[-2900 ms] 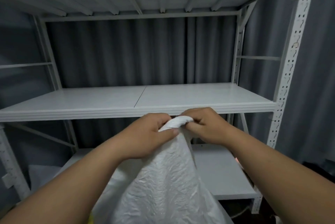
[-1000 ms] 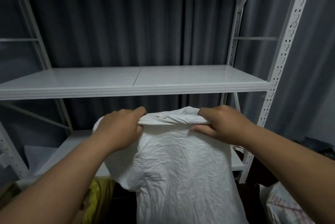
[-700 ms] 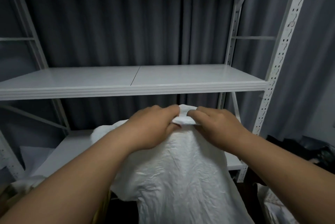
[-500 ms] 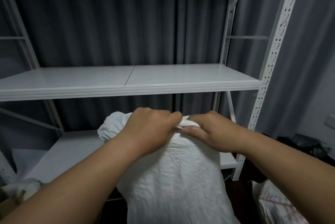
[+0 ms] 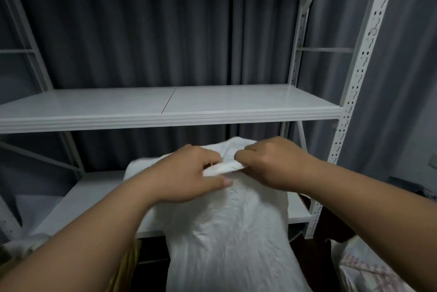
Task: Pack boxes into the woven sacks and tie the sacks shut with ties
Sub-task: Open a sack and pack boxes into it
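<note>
My left hand [image 5: 189, 173] and right hand [image 5: 272, 164] pinch gathered sack [image 5: 227, 232] mouth below shelf [image 5: 165, 111]; slack grip risks mouth springing open.

my curled left hand [image 5: 189, 175] hides the white woven sack's [image 5: 231, 232] gathered mouth; the sack's bottom is cut off at six o'clock.

Woven sack [image 5: 231, 232] at lower centre, before the shelving rack [image 5: 165, 111]. Left hand [image 5: 189, 178] and right hand [image 5: 272, 164] side by side gripping its top; another sack [image 5: 369, 272] at lower right.
</note>
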